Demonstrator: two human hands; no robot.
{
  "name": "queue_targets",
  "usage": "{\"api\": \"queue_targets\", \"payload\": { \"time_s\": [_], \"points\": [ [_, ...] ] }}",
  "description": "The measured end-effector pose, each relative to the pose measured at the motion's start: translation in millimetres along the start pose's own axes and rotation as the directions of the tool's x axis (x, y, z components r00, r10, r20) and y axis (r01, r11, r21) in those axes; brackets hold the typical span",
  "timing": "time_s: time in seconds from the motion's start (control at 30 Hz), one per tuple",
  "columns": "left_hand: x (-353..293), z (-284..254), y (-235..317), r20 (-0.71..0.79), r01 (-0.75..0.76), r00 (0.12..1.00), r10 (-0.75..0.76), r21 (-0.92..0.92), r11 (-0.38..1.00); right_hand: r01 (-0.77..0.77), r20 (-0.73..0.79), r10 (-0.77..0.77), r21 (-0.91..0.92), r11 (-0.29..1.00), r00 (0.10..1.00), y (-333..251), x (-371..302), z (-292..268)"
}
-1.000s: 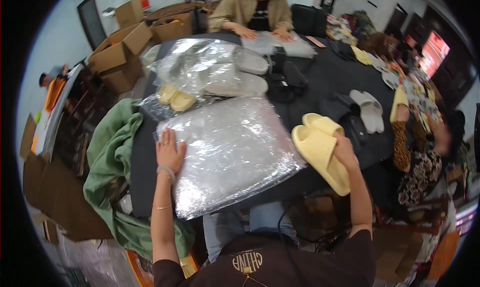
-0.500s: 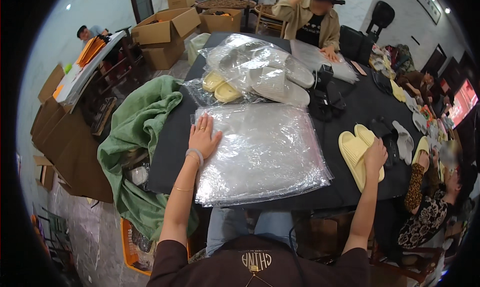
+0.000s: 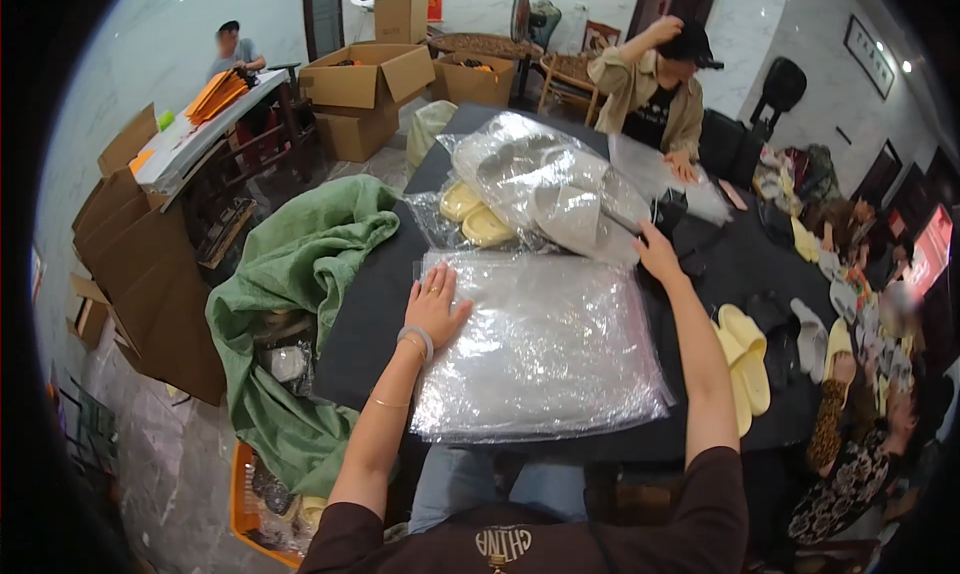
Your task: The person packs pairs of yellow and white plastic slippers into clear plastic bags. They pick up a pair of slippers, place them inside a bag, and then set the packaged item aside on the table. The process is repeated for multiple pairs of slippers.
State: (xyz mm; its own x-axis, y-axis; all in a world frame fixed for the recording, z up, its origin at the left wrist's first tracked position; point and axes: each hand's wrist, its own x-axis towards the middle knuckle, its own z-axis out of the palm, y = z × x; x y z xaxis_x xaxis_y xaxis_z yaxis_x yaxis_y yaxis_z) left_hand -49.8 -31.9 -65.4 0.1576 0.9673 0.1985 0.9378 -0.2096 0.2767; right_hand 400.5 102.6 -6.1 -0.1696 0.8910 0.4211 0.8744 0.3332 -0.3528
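Observation:
My left hand (image 3: pixel 437 302) lies flat, fingers spread, on the left part of a stack of clear plastic bags (image 3: pixel 545 349) in front of me. Beyond the stack, a pair of grey slippers (image 3: pixel 570 214) in clear plastic lies partly over bagged yellow slippers (image 3: pixel 485 226). My right hand (image 3: pixel 660 254) reaches to the near right end of the grey pair, its fingers closed at that edge. A loose pair of yellow slippers (image 3: pixel 742 359) lies right of my right forearm.
Black slippers (image 3: pixel 768 319) and grey slippers (image 3: pixel 808 339) lie farther right on the black table (image 3: pixel 375 304). A green cloth (image 3: pixel 300 244) drapes beside its left edge, above an orange crate (image 3: pixel 243 509). One person (image 3: pixel 660 94) sits across; others work at right.
My right hand has let go of the loose yellow slippers and moved left and away to the bagged grey pair. My left hand stays on the bags. The whole view has shifted slightly.

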Motion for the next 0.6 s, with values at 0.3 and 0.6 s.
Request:
{"api": "queue_targets", "payload": {
  "time_s": [0.3,0.6],
  "points": [
    [1.8,-4.3,10.6,0.038,-0.017,0.999,0.019,-0.042,0.999,0.038,-0.113,-0.036,0.015,0.999,0.993,28.2,110.4,91.7],
    [-4.5,-5.0,-1.5,0.028,0.024,0.999,-0.023,-0.024,0.999,0.01,-0.141,0.019,0.204,0.979,0.99,-42.8,120.7,67.5]
  ]
}}
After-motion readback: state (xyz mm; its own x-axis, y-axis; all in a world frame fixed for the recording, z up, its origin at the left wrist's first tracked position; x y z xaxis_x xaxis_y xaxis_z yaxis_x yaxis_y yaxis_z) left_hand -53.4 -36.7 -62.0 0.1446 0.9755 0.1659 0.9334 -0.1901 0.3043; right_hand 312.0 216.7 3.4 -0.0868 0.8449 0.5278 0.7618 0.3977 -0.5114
